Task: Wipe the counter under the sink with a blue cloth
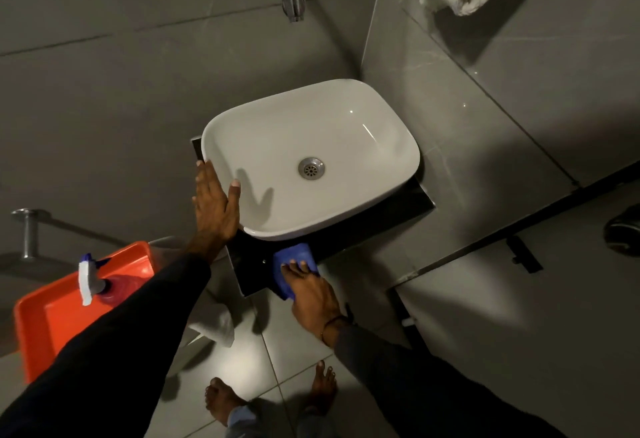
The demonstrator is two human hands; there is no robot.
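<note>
Fingers (294,264) of my right hand (313,290) lie flat and close together on the blue cloth (294,259), pressing it onto the black tabletop (391,210) at the sink's 6 o'clock edge; they press rather than pinch, so nothing is really gripped. My left hand (214,207) is spread open against the white sink (311,157) at its 9 o'clock rim, thumb over the lip, fingers apart, holding nothing. As I judge it, the main risk is the cloth: part of it hangs past the tabletop's front edge, so a stroke pulled toward me could drag it off onto the floor. Pushing it deeper under the overhanging bowl could bunch it or jam my knuckles on the underside. Leaning hard on the rim might shift the bowl. At 8 o'clock sit an orange tub (69,306) and a spray bottle (90,280); my left sleeve passes just over them and could knock the bottle.
</note>
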